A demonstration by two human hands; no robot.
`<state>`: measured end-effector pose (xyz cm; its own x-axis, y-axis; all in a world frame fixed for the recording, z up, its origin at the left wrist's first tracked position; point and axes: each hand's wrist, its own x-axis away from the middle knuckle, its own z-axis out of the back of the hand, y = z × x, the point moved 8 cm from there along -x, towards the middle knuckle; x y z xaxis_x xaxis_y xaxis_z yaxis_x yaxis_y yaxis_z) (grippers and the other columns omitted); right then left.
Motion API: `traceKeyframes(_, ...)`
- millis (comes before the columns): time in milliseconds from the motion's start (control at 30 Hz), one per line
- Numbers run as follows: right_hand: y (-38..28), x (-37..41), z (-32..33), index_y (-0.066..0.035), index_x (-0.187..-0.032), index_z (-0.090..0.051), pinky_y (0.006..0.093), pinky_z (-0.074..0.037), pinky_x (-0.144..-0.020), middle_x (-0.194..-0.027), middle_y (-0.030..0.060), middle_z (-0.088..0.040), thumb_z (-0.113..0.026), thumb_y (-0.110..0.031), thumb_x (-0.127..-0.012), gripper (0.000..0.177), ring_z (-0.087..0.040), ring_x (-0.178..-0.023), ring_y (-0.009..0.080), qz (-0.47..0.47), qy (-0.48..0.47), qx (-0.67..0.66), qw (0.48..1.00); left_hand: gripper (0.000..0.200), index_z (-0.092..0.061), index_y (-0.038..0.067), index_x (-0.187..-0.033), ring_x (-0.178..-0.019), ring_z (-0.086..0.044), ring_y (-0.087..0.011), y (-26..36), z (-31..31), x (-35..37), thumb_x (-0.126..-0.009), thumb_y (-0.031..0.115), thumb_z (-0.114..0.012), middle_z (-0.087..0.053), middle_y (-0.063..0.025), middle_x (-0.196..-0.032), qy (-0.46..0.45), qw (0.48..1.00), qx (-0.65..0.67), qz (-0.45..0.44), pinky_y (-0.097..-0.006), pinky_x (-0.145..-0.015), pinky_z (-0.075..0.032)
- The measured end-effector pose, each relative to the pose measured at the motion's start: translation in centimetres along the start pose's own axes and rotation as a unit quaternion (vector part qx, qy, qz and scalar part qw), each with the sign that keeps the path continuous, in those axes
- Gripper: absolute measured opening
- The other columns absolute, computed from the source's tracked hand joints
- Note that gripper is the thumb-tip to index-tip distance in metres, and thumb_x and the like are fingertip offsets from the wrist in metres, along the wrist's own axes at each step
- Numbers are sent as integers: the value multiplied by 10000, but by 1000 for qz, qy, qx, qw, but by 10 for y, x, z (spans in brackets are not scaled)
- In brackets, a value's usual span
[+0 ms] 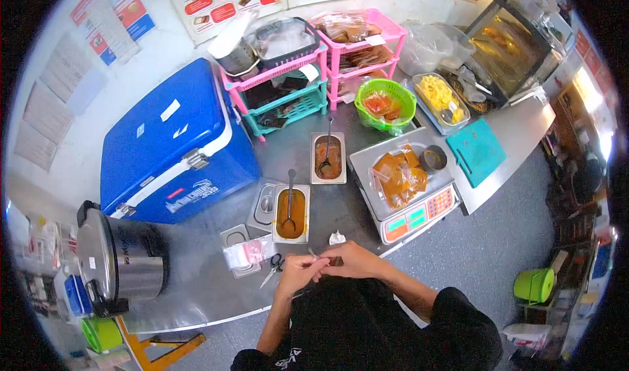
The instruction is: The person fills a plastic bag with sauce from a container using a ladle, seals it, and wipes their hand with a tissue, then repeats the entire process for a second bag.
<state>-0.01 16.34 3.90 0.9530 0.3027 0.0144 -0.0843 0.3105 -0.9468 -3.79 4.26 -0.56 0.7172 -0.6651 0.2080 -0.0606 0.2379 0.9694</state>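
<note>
My left hand and my right hand meet at the table's front edge, close to my body. Fingers of both are pinched together on something small that I cannot make out. Scissors lie just left of my left hand, beside a pack of clear plastic bags. A crumpled white tissue sits just beyond my right hand. Farther back is a steel container of orange-brown sauce with a ladle in it, and behind it a second container of reddish sauce with another ladle.
A scale at right carries bags of brown sauce. Beyond are a green basket, a tray of yellow food and a teal cutting board. A blue cooler, a large cooker and pink racks also stand around.
</note>
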Motion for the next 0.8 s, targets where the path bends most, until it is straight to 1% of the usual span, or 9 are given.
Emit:
traceKeyframes(133,2,1,-1,0,-917,-686,376,-524,-669,-776,137,-688,-716,-199,-844,214,-661,-684,290,-109,-108,-97,983,267,-700,18,-726,-535,-578,-60,3,-2,5,-939,176,-670,-661,-32,-619,-65,998,-3,10,-227,-493,-441)
traceKeyframes(233,0,-5,0,-13,-942,-687,392,-524,-648,-785,179,-676,-656,-180,-866,186,-665,-690,336,1,-72,52,996,197,-693,23,-864,-591,-593,-90,-14,-9,0,-964,179,-628,-667,-31,-688,-124,991,-9,55,-251,-549,-466)
traceKeyframes(300,14,-6,-2,-53,-957,-693,456,-518,-719,-874,214,-677,-608,-264,-913,232,-653,-815,413,-34,-61,166,984,176,-663,23,-970,-641,-582,-116,-7,-10,-4,-978,182,-589,-639,-31,-719,-52,986,-24,-159,-288,-593,-480)
traceKeyframes(433,48,-10,-7,-50,-923,-715,504,-478,-796,-858,226,-677,-534,-194,-865,238,-643,-827,411,35,-52,265,962,182,-615,-29,-798,-570,-535,-129,16,0,-4,-828,150,-626,-598,-132,-635,25,976,-58,-207,-369,-532,-435)
traceKeyframes(500,69,-17,-2,-33,-876,-699,444,-485,-782,-886,219,-653,-669,-160,-781,161,-620,-820,397,86,-4,261,962,199,-657,-24,-757,-525,-571,-263,-17,-3,-20,-763,175,-670,-601,-215,-652,49,990,-73,-106,-420,-538,-449)
traceKeyframes(633,45,-26,-13,-35,-1039,-700,505,-416,-941,-974,269,-661,-482,-436,-965,462,-600,-990,438,-134,-163,398,893,221,-595,-36,-635,-476,-534,-327,-16,-4,-9,-688,171,-655,-597,-177,-573,135,967,-207,-71,-420,-476,-433)
traceKeyframes(733,38,-30,-15,-3,-947,-696,522,-463,-818,-899,259,-669,-485,-394,-971,445,-613,-875,465,-99,-120,402,902,204,-638,-30,-687,-525,-584,-360,-15,11,4,-665,169,-675,-617,-178,-606,172,938,-300,11,-420,-498,-475)
traceKeyframes(767,46,-30,-18,4,-933,-691,524,-463,-778,-891,265,-666,-487,-384,-970,440,-606,-855,481,-95,-115,414,898,394,-625,-4,-1036,-876,-686,-376,23,22,17,-700,176,-727,-682,-216,-944,78,953,-280,88,-469,-755,-546)
traceKeyframes(800,46,-30,-20,11,-919,-686,526,-464,-737,-884,270,-663,-489,-374,-970,436,-599,-834,496,-93,-111,426,893,452,-577,4,-1105,-945,-664,-374,44,24,25,-710,165,-725,-661,-214,-1009,141,933,-330,-21,-470,-813,-517)
